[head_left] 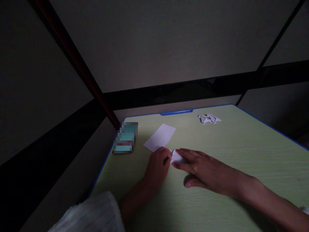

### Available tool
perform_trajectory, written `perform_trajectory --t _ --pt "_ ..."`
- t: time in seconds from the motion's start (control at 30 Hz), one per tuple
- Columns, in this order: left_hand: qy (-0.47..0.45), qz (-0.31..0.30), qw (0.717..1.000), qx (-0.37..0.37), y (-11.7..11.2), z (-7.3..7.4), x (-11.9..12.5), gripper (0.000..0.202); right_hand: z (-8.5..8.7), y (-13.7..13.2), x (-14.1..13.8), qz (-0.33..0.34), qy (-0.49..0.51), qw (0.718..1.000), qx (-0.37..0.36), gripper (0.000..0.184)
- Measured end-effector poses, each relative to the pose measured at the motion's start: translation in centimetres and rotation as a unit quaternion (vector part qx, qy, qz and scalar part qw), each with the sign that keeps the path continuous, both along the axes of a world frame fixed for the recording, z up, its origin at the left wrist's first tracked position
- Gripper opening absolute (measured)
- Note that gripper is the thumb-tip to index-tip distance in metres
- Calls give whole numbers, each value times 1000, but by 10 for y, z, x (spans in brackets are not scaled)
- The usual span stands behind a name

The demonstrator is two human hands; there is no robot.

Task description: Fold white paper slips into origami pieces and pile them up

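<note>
On the table (241, 154), a pixelated item (125, 138) lies at the left edge, a blank sheet (161, 136) just beyond the hands, and folded scraps (209, 119) well apart, toward the far right corner. The left hand (158, 164) curls at the left end of the folded paper (177, 157); whether it pinches it, I cannot tell. The right hand (200, 166) lies spread over that paper, thumb apart, covering much of its shape. A pale thing (304, 209) is cut off at the right edge.

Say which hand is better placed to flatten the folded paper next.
Right, probably: the right hand lies open across the folded paper, while the left hand is curled at its left end.
</note>
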State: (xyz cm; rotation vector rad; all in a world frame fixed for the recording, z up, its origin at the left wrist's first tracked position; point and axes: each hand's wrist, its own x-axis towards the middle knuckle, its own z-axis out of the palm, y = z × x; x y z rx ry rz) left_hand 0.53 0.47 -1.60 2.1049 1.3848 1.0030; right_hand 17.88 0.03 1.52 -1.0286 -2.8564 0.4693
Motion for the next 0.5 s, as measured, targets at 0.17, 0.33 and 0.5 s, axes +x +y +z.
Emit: perform_trajectory --t 0.17,0.33,0.5 --pt "21 -29 999 33 0 -5 -1 18 2 -1 0 -8 -11 1000 -2 47" --pt "59 -65 993 75 2 -9 -3 16 3 -1 0 -9 -15 1000 -12 48" --pt "101 -86 984 119 1 -7 -4 16 3 -1 0 -6 -9 1000 -17 49"
